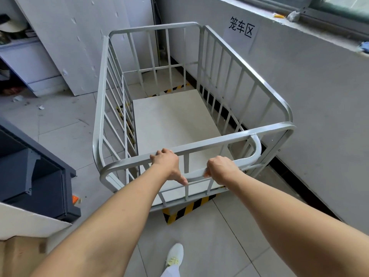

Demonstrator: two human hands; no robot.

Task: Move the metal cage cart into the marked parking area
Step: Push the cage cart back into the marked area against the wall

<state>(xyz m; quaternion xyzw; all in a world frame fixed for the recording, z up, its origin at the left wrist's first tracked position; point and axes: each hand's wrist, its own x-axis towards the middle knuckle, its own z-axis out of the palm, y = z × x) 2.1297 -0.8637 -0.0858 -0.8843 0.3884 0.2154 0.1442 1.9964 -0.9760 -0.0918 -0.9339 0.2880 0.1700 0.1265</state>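
Observation:
The grey metal cage cart stands in front of me beside the right wall, empty, with a pale floor panel inside. My left hand grips its near top rail, fingers curled over the bar. My right hand is closed around the looped handle just below that rail. Yellow-and-black striped floor tape shows under the cart's near edge, along its left side and at its far end. A paper sign with black characters hangs on the wall above the cart.
A white wall with a window ledge runs close along the cart's right side. White panels lean at the back left. A dark cabinet and a cardboard box stand at the left. My white shoe is on the tiled floor.

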